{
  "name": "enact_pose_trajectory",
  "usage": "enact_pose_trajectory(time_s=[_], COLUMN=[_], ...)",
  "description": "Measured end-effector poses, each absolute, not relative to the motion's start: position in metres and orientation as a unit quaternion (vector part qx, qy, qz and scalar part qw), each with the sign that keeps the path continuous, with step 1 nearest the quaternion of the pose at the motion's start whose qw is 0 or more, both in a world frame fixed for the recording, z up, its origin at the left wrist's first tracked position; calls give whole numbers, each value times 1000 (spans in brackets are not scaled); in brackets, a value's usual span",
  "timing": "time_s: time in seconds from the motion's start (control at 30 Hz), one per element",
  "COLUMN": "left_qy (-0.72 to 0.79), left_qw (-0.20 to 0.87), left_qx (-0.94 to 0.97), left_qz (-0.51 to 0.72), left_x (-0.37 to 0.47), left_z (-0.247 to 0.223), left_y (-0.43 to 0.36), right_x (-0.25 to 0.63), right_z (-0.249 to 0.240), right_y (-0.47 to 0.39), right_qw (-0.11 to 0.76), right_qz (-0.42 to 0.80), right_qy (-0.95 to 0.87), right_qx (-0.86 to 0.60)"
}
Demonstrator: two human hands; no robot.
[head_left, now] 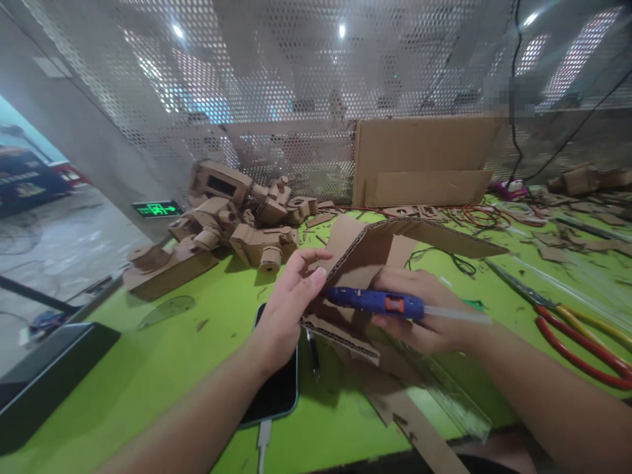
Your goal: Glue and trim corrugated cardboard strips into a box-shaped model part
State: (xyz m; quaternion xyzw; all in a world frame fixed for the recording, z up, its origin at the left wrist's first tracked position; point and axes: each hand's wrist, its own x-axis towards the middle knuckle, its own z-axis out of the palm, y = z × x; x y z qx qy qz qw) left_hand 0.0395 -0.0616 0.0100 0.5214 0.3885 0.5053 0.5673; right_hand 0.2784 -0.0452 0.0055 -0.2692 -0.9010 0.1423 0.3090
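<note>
My left hand (291, 303) is closed on the left edge of a folded cardboard piece (380, 247), with the thumb and fingers on its rim. In my right hand (419, 309) is a blue glue gun (365, 299), a clear glue stick (459, 315) poking out of its back end. The gun's nozzle end points left, into the fold of the cardboard and close to my left thumb; its tip is hidden. Beneath my hands lie a phone (274, 382) with a white cable plugged in, a black pen (313, 355) and cardboard strips (419, 421).
Several cardboard models (212, 217) stand at the back left. A large cardboard sheet (424, 158) leans on the perforated metal screen (296, 79). Red-and-yellow-handled scissors (557, 309) lie on the right, near cardboard scraps and cables. A black box-like object (54, 375) sits at the left edge.
</note>
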Motion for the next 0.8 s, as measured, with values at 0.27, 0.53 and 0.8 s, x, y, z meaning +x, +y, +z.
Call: enact_pose_trajectory(time_s=[0.27,0.53,0.8], left_qy=[397,398,407], left_qw=[565,564,569], left_qx=[520,520,517], left_qz=[503,503,493], left_x=[42,44,44], left_z=[8,10,9], left_y=[-62,-65,-64], right_x=[274,274,278], right_z=[4,0,-4], right_y=[-49,-49,-45], right_qw=[310,294,269], right_qz=[117,106,124], right_qy=[-899,-901,-908], right_qx=[-286,-300,-297])
